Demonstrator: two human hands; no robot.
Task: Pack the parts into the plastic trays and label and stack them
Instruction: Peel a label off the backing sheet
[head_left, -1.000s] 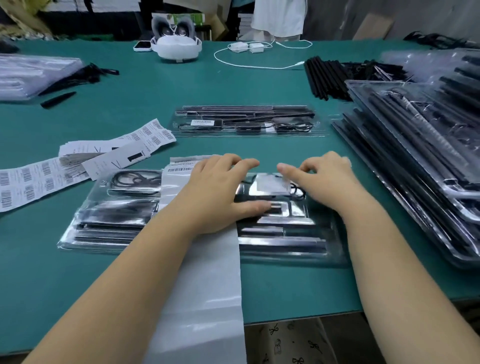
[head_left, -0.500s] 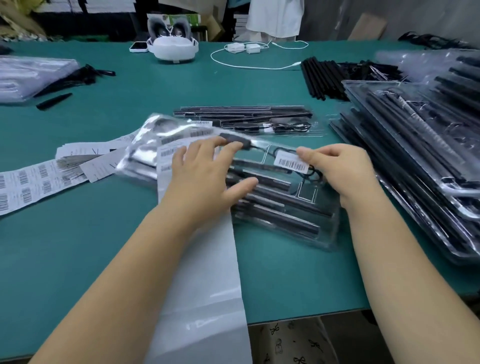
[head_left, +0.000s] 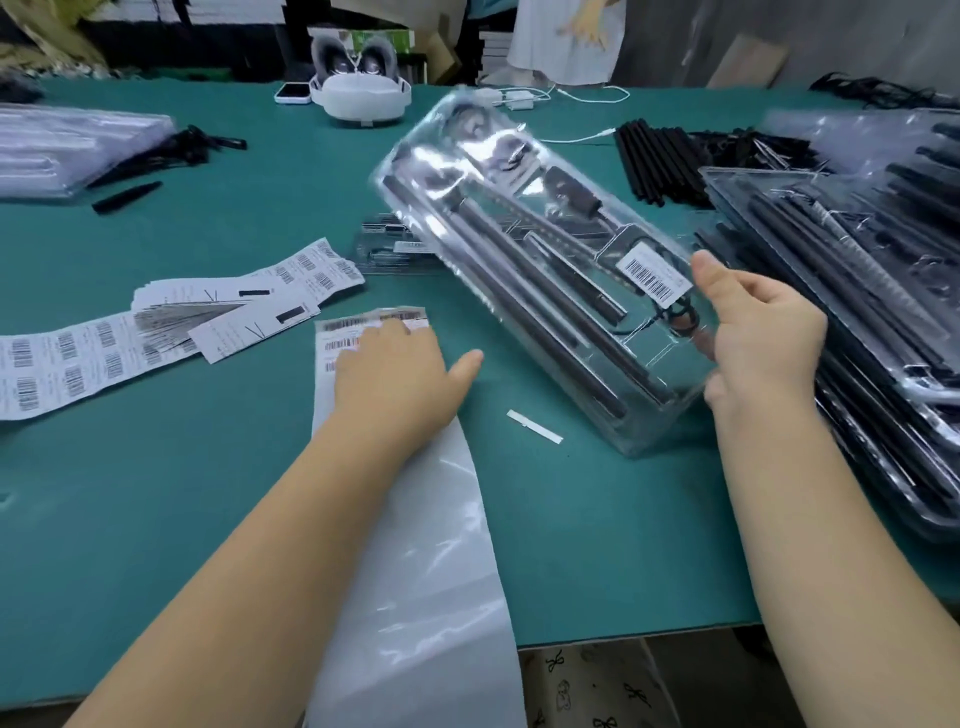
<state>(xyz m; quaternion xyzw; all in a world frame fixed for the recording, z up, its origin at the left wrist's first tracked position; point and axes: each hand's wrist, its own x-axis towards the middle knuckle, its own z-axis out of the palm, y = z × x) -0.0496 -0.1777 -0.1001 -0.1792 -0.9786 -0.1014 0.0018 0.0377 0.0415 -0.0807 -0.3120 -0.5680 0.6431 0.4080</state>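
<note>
Right now the biggest worry is a slip. The clear plastic tray full of long black rods (head_left: 540, 270) is up in the air and tilted, and only the right hand (head_left: 763, 332) holds it, at the tray's near right end, about 4 o'clock from the tray's middle. All that long far end sticks out toward 11 o'clock with nothing under it. I think the weight could twist the tray out of the grip, or the smooth plastic could slide. If the lid pops, the rods could spill onto the green table (head_left: 156, 493).

It could also bump something. A flat packed tray (head_left: 387, 244) lies on the table just under the far end, at 9 o'clock from it. The big stack of packed trays (head_left: 857, 291) sits close at 3 o'clock, likely where this 1 goes. A fast swing could knock the stack crooked.

The white barcode sticker (head_left: 655, 275) is on the lid, right beside the thumb. A rubbing thumb might lift its edge.

The right grip pinches the tray's end, thumb on top, fingers wrapped under the edge. The left hand (head_left: 400, 364) lies flat with fingers spread, pressing on the grey strip of label backing paper (head_left: 415, 545), holding nothing. Loose white barcode label sheets (head_left: 130, 338) lie at 9 o'clock from it.
</note>
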